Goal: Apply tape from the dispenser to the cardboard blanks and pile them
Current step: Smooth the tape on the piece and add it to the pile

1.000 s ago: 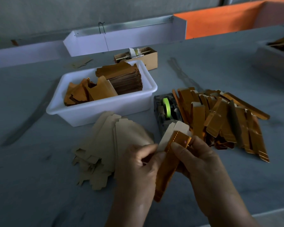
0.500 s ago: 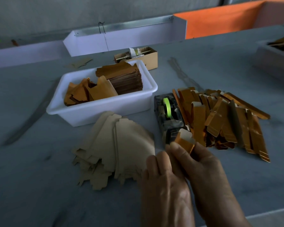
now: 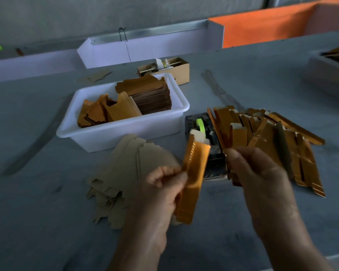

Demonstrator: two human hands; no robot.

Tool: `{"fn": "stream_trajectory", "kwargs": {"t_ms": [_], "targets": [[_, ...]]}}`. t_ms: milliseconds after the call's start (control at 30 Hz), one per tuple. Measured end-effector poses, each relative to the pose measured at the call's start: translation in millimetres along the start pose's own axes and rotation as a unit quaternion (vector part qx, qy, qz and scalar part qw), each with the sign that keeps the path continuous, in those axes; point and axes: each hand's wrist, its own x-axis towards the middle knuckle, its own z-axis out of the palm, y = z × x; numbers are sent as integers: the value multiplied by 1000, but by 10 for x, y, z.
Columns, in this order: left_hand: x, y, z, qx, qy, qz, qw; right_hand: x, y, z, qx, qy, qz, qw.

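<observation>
My left hand (image 3: 164,184) grips a folded gold cardboard blank (image 3: 194,173) by its left edge and holds it upright, tilted slightly, just in front of the tape dispenser (image 3: 213,167). The dispenser is dark with a green roll (image 3: 201,124). My right hand (image 3: 260,178) is off the blank; its blurred fingertips are at the dispenser's front right corner. I cannot see whether they pinch any tape. A loose pile of gold blanks (image 3: 272,137) lies right of the dispenser. Flat tan blanks (image 3: 137,163) are fanned out on the table to the left.
A white tub (image 3: 125,132) behind the tan blanks holds more gold blanks in a stack and a heap. Behind it stands a small open cardboard box (image 3: 176,71). A grey tray (image 3: 325,69) sits far right. A white channel (image 3: 145,47) runs along the back.
Both hands were pressing the blank together near the dispenser. Now my left hand alone holds it, raised upright, and my right hand has let go and moved right to the dispenser's front.
</observation>
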Motion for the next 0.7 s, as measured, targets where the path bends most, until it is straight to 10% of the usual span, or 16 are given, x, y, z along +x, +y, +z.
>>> {"fn": "stream_trajectory", "kwargs": {"t_ms": [267, 700], "targets": [[128, 35, 99, -58, 17, 23, 998, 355, -25, 23, -286, -30, -80, 954], [205, -52, 182, -70, 11, 5, 998, 474, 61, 215, -222, -42, 9, 974]]}}
